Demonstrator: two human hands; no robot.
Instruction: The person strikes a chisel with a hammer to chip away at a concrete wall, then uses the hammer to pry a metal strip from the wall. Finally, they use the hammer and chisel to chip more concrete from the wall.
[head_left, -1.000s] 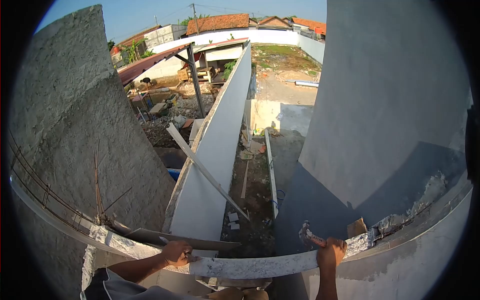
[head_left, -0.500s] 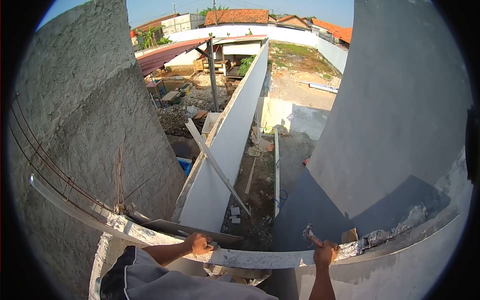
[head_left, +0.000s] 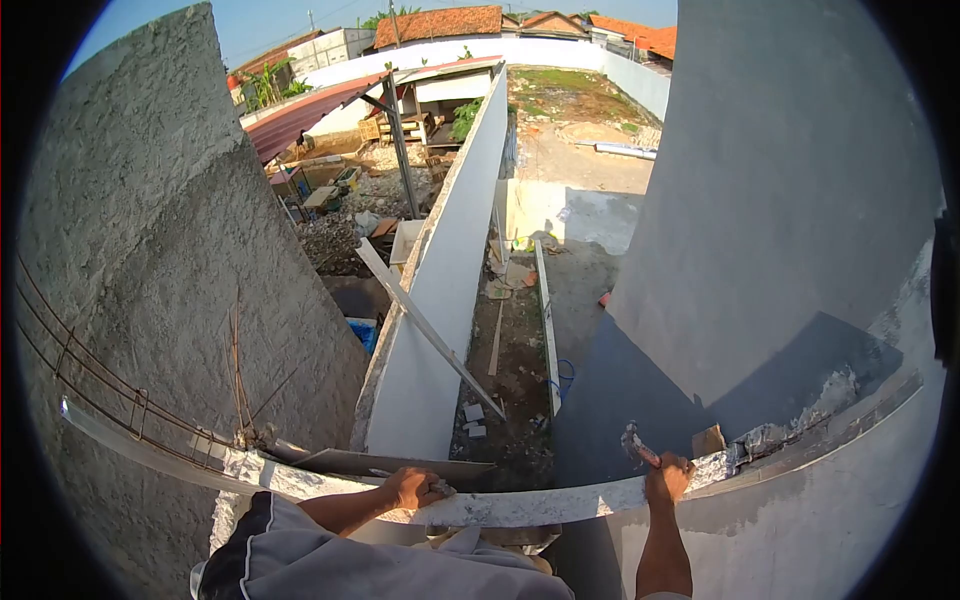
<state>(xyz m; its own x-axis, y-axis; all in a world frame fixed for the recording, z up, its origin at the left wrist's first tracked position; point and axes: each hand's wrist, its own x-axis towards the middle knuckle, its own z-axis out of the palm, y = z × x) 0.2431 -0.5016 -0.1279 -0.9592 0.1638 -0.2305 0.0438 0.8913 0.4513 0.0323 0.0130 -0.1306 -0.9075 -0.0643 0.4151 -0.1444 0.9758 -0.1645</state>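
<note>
A pale, rough concrete ledge (head_left: 540, 506) curves across the lower part of the head view. On top of it, left of the middle, rests my left hand (head_left: 412, 488), its fingers closed around a small tool (head_left: 380, 472) that is mostly hidden. Farther right, my right hand (head_left: 670, 478) grips the handle of a hammer (head_left: 638, 446) at the ledge. The hammer's head points up and to the left, beyond the ledge and apart from it. My hands are well apart from each other.
Rough grey wall (head_left: 150, 230) at left, with bent rebar (head_left: 75, 362) near it. A smooth grey wall (head_left: 780, 200) stands at right. Below, a white wall (head_left: 440, 330) has a plank (head_left: 425, 325) leaning across it. A brick piece (head_left: 708, 441) sits by the ledge.
The view has shifted back and forth. My left hand has moved a little right along the ledge. My right hand still holds the hammer near the same part of the ledge.
</note>
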